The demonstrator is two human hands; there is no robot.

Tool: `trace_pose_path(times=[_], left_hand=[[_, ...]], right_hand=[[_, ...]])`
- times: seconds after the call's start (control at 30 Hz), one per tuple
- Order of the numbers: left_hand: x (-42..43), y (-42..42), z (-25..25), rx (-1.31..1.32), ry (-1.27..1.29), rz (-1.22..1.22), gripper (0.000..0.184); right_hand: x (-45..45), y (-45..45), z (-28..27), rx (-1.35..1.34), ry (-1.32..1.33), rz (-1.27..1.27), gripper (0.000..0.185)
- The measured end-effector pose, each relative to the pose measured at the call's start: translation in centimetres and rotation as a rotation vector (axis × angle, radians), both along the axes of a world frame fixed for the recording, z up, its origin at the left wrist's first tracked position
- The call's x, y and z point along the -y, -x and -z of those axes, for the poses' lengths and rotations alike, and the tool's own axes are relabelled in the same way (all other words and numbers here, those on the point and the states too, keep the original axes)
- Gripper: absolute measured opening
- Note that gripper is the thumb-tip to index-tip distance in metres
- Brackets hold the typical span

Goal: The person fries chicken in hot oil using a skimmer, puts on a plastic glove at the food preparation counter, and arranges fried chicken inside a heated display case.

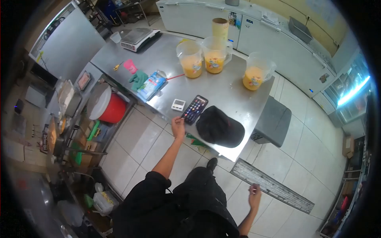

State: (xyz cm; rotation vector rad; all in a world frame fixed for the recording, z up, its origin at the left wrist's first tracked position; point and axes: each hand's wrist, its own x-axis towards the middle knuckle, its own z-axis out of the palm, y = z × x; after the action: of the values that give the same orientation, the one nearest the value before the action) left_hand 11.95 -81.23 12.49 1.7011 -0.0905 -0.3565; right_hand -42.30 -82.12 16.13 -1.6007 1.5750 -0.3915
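My left hand (178, 127) is at the front edge of the steel table (166, 85), its fingertips by the lower left corner of a phone (195, 110). The phone lies flat with its screen lit and full of icons. Those fingers are loosely bent and not wrapped around it; whether they touch it is unclear. A small white digital timer (178, 105) sits just left of the phone, and a black cap (220, 127) to its right. Away from the table, my right hand (254, 195) hangs above the floor with curled fingers; anything inside them is too small to make out.
Three clear pitchers of orange liquid, the nearest one (254, 77) at the right edge, stand on the table. Behind are a plastic-wrap roll (220, 29) and a scale (139, 39). A grey stool (274, 121) is at right, a floor grate (274, 184) below, a red bucket (113, 109) left.
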Motion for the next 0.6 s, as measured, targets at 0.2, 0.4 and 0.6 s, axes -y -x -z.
trace_pose_path(times=[0.2, 0.4, 0.6], left_hand=[[-0.4, 1.0, -0.2, 0.190, -0.057, -0.067, 0.037], [-0.2, 2.0, -1.0, 0.172, -0.012, -0.075, 0.040], [-0.1, 2.1, -1.3, 0.188, -0.032, -0.059, 0.042]], right_hand=[[-1.9, -4.1, 1.8, 0.001, -0.219, -0.147, 0.025], [0.9, -5.3, 2.6, 0.057, -0.303, -0.224, 0.025], [7.9, -1.9, 2.7, 0.019, -0.183, -0.155, 0.028]])
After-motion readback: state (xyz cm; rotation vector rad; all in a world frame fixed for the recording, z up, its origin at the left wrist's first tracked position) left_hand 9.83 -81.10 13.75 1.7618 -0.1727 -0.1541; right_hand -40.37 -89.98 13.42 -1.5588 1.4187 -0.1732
